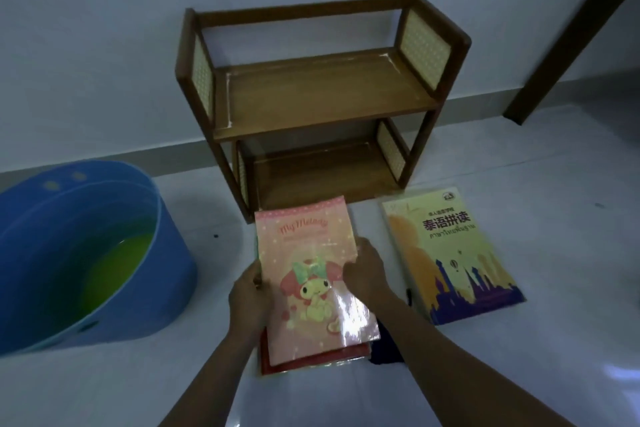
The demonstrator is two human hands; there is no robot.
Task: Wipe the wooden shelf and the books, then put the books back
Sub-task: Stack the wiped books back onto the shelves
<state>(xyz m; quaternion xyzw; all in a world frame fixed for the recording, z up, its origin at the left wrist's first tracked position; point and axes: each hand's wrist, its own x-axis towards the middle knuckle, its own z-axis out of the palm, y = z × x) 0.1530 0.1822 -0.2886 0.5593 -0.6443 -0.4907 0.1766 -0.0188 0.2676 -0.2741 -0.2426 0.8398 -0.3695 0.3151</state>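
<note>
Both hands held the pink cartoon book [311, 274] atop a stack on the floor: left hand [247, 298] gripped its left edge, right hand [367, 270] its right edge. Beyond the fingers stood the brown wooden two-level shelf [322, 97]. A yellow book [450, 253] lay right, a blue round tub [83, 253] left.

Hands: both forearms extended forward, converging toward centre frame.

The left hand [246, 298] is positioned palm inward, fingers curled around the left edge of the pink book [311, 274]. The right hand [365, 270] grips the opposite edge, thumb lying on the cover and fingers wrapped over the side. Both forearms are bare.
</note>
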